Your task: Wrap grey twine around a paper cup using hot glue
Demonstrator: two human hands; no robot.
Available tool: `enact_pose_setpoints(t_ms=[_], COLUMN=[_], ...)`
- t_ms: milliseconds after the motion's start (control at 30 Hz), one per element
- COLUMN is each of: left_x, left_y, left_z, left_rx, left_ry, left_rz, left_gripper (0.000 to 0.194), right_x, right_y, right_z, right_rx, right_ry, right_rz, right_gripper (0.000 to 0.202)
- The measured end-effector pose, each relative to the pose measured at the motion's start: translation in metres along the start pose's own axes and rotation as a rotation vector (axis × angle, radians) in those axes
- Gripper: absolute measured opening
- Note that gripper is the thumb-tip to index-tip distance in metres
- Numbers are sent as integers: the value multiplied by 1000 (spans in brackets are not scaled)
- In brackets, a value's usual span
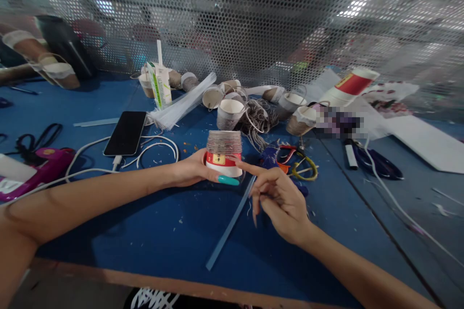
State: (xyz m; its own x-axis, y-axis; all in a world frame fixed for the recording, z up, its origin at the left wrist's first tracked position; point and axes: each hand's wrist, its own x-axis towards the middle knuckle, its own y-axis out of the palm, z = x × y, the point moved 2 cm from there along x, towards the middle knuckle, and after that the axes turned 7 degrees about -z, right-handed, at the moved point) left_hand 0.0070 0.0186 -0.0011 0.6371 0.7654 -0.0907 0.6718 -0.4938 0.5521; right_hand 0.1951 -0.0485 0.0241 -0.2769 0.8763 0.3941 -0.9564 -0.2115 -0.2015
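My left hand (197,166), with turquoise nails, is wrapped round a paper cup (224,160) just above the table. Grey cord is wound in rows around the cup's upper part; below it show a red band with a yellow label and a white section. My right hand (281,198) is on the cup's right side, its index finger stretched out to the red band and the other fingers loosely curled apart. Nothing shows in its grasp. Beneath, between the hands, a clear glue stick (232,224) lies on the blue table (152,236).
Leftward are a purple glue gun (50,171) and a phone (125,133) with a white cable. Behind the cup stand small cord-covered cups (230,113), a glue-stick bundle (186,101) and tangled grey cord (259,118). Scissors (304,166) lie right. Another person's hand (49,60) holds a cup.
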Motion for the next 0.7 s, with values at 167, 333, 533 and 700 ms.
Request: enact_pose_setpoints(t_ms=[167, 333, 533, 700], left_x=[0, 0, 0, 0], left_y=[1, 1, -2, -3], left_z=[0, 0, 1, 1], left_rx=[-13, -56, -107, -169], left_ry=[-2, 4, -29, -104], left_rz=[20, 74, 31, 90], left_gripper=[45, 50, 52, 49], right_x=[0, 1, 8, 16], right_y=[-3, -9, -12, -16], right_z=[2, 2, 2, -3], right_rx=[-54, -96, -194, -182], right_ry=[-88, -142, -25, 174], right_rz=[-77, -285, -428, -564], right_gripper=[31, 27, 21, 27])
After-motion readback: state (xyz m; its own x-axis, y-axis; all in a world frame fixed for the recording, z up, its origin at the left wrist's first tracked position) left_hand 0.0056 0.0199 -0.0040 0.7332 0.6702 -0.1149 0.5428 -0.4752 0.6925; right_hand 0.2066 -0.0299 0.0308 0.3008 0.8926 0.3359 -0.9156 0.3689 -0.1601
